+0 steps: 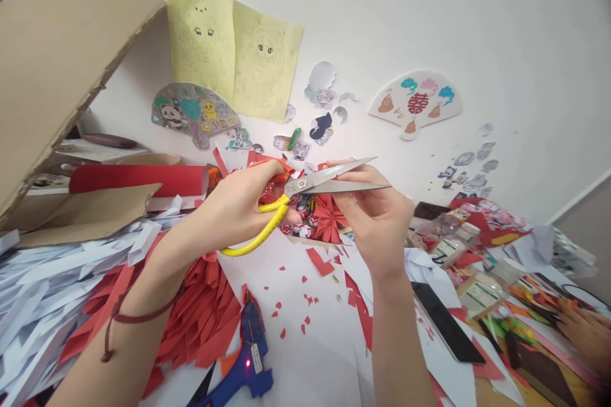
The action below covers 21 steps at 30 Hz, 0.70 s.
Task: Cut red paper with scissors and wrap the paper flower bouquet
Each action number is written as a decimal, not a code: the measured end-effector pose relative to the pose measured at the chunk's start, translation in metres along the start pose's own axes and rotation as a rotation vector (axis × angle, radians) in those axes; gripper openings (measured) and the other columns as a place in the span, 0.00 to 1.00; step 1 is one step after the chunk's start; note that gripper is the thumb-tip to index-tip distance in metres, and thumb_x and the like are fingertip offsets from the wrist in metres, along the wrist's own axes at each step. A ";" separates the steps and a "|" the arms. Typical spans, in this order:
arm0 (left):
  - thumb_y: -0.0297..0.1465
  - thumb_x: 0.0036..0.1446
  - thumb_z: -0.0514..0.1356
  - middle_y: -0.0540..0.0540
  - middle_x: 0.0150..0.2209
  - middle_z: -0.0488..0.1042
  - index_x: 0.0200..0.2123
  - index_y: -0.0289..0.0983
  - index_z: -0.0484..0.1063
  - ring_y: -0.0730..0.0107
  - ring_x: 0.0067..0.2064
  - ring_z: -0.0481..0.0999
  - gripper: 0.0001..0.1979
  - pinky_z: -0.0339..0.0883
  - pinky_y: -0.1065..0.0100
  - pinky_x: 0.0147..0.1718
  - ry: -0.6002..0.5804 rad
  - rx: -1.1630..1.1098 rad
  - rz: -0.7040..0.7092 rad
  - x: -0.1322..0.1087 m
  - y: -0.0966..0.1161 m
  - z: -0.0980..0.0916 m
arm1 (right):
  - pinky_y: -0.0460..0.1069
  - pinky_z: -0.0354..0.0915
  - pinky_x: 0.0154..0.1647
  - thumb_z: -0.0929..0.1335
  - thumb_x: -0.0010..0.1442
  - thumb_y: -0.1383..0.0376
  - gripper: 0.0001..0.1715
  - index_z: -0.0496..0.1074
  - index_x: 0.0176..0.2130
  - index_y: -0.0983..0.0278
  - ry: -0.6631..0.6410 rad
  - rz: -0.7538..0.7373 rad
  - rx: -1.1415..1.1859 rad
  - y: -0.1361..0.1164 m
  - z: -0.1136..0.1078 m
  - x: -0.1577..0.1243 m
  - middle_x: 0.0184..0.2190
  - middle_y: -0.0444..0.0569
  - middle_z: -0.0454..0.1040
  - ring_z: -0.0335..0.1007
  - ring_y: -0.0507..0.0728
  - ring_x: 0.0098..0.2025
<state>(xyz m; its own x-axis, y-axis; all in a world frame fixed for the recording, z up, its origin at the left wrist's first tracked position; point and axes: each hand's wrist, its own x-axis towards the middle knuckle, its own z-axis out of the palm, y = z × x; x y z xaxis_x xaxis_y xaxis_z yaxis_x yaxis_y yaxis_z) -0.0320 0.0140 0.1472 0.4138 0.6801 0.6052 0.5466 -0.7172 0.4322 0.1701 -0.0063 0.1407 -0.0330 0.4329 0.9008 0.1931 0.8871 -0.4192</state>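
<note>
My left hand point(243, 203) is closed on yellow-handled scissors point(260, 235). Their blades are slightly apart and point right. A shiny red piece point(274, 186) shows at its fingers; whether it is held I cannot tell. My right hand point(382, 216) has its fingers curled behind the blades, thumb below; what they pinch is hidden. A red folded-paper flower point(329, 219) shows between the hands, close to the right thumb, above a container of wrapped sweets point(309, 219). Below lies white paper point(310, 331) scattered with small red scraps point(304, 318).
A blue glue gun point(251, 350) with a lit red light lies in front. Red strips point(205, 318) and white strips point(62, 286) pile up left, under a cardboard flap point(62, 63). At right are a phone point(449, 324), bottles point(482, 292) and another person's hand point(585, 334).
</note>
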 end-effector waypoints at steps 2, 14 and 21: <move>0.41 0.52 0.64 0.51 0.36 0.73 0.37 0.39 0.64 0.69 0.34 0.70 0.16 0.60 0.70 0.33 -0.007 -0.003 -0.005 -0.001 0.000 0.000 | 0.59 0.71 0.54 0.70 0.59 0.71 0.08 0.78 0.38 0.60 0.005 -0.013 -0.005 0.000 -0.001 0.000 0.44 0.51 0.78 0.74 0.60 0.51; 0.43 0.52 0.63 0.52 0.33 0.71 0.37 0.39 0.64 0.68 0.33 0.69 0.16 0.58 0.70 0.31 -0.015 -0.002 0.006 -0.001 -0.002 0.000 | 0.60 0.69 0.55 0.70 0.59 0.72 0.10 0.78 0.38 0.59 0.000 -0.034 -0.060 0.000 -0.003 0.000 0.45 0.50 0.78 0.74 0.60 0.51; 0.44 0.52 0.62 0.51 0.32 0.70 0.36 0.39 0.63 0.69 0.33 0.68 0.17 0.58 0.69 0.31 -0.015 -0.007 0.009 -0.001 -0.001 0.000 | 0.60 0.70 0.54 0.69 0.59 0.74 0.10 0.78 0.37 0.60 0.005 -0.040 -0.052 -0.002 -0.003 0.000 0.44 0.50 0.78 0.74 0.60 0.51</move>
<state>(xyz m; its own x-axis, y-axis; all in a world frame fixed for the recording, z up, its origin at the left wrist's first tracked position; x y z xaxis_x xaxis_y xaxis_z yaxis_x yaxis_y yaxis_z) -0.0324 0.0140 0.1461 0.4296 0.6757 0.5991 0.5376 -0.7244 0.4315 0.1728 -0.0080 0.1418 -0.0373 0.3963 0.9174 0.2426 0.8941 -0.3764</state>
